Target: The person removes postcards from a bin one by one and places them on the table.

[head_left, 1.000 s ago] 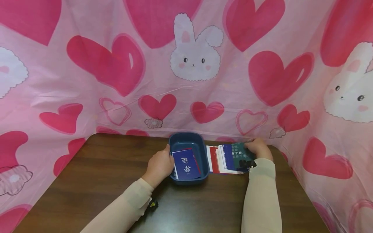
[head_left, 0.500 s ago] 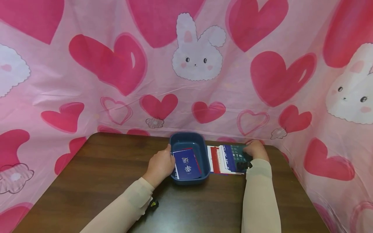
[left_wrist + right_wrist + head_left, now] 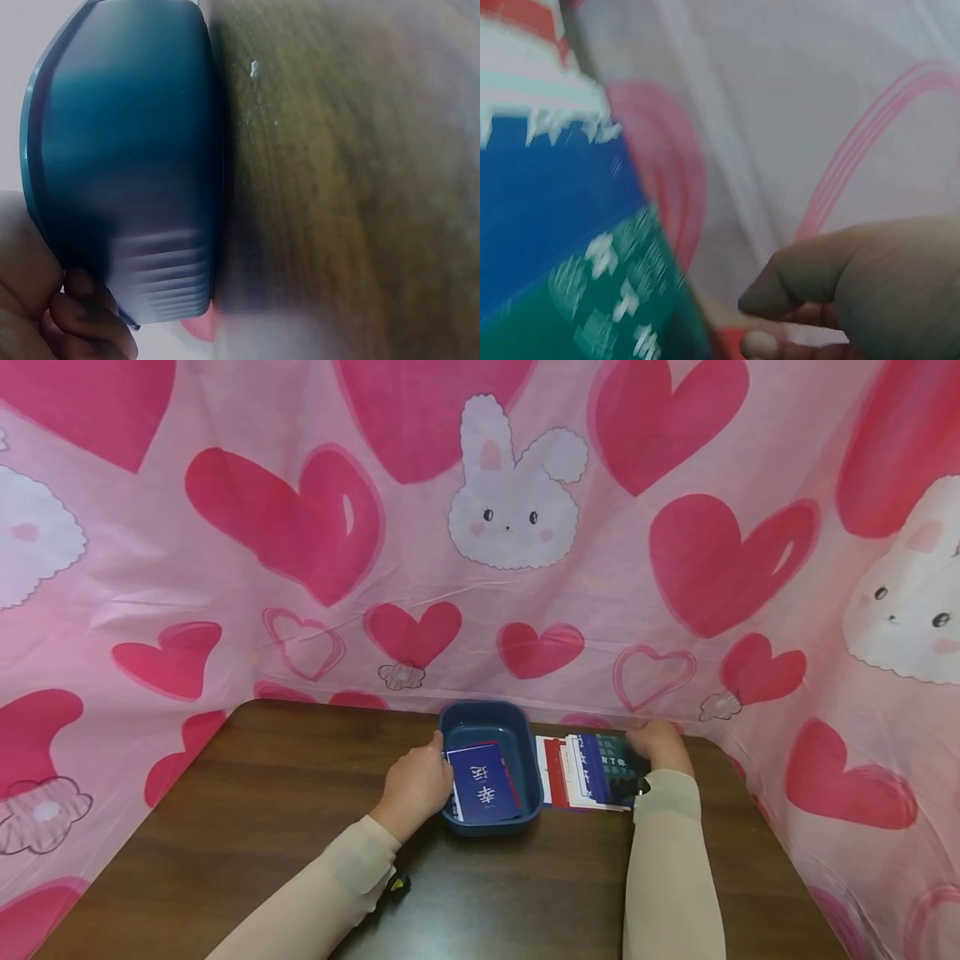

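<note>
My left hand (image 3: 415, 783) grips the left rim of a dark blue plastic bin (image 3: 491, 828); in the left wrist view its curled fingers (image 3: 90, 319) press against the bin's outer wall. Inside the bin lies a blue card (image 3: 483, 781) with white characters, over a red-edged card and others. Right of the bin, several cards overlap in a row: a red card (image 3: 555, 772), white ones, a blue card (image 3: 591, 764) and a dark green card (image 3: 618, 756) on top. Beside the green card's far right corner is my right hand (image 3: 662, 747), thumb and fingers bent, nothing visible between them.
The brown wooden table (image 3: 525, 893) extends towards me and to the left. A pink curtain (image 3: 420, 560) with hearts and rabbits hangs behind its far edge and along both sides.
The green card and my right hand have shifted slightly left, the card covering more of the blue one. My left hand still grips the bin. The whole view has drifted slightly.
</note>
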`<action>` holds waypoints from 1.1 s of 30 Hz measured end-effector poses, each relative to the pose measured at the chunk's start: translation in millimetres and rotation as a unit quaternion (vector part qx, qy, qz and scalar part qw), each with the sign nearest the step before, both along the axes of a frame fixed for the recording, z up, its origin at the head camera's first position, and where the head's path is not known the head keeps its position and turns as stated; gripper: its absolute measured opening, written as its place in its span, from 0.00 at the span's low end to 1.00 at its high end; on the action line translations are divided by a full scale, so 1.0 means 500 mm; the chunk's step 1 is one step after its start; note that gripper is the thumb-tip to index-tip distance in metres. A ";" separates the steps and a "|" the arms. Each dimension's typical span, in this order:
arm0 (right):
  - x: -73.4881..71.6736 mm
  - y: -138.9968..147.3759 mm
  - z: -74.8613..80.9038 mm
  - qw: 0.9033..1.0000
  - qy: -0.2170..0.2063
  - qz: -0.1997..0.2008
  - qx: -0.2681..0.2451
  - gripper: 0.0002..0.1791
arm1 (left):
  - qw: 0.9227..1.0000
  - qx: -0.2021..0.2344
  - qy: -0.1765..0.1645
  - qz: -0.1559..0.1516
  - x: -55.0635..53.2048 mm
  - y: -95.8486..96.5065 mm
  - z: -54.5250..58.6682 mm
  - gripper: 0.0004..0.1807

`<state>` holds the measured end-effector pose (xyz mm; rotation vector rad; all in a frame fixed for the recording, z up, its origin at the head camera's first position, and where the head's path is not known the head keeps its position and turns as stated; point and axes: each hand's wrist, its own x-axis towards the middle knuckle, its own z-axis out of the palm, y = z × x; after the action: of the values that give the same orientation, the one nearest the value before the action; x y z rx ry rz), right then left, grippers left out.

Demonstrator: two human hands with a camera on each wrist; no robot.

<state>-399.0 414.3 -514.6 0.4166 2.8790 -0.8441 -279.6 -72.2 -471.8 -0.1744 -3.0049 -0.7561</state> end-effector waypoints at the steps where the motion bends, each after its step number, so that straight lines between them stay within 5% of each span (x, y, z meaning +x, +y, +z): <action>1: 0.006 -0.012 0.013 1.000 0.013 0.005 -0.002 0.31 | 1.000 0.000 -0.001 0.000 0.000 0.000 0.000 0.36; 10: 0.106 -0.203 0.180 0.994 0.076 0.058 -0.055 0.24 | 1.000 0.004 -0.008 -0.002 0.001 0.000 0.001 0.36; 13: 0.114 -0.252 0.205 0.991 0.082 0.086 -0.059 0.23 | 1.000 0.001 -0.002 -0.003 0.002 0.000 0.002 0.36; 23: 0.115 -0.406 0.229 0.978 0.070 0.163 -0.113 0.21 | 1.000 0.006 -0.006 0.001 0.005 0.004 0.002 0.36; 33: 0.109 -0.539 0.220 0.973 0.032 0.225 -0.030 0.19 | 1.000 0.012 -0.009 -0.001 0.001 0.003 0.001 0.36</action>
<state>-344.4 145.0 -404.6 -0.2687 2.8168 -0.8662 -279.1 -70.9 -471.5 -0.1714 -3.0113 -0.7966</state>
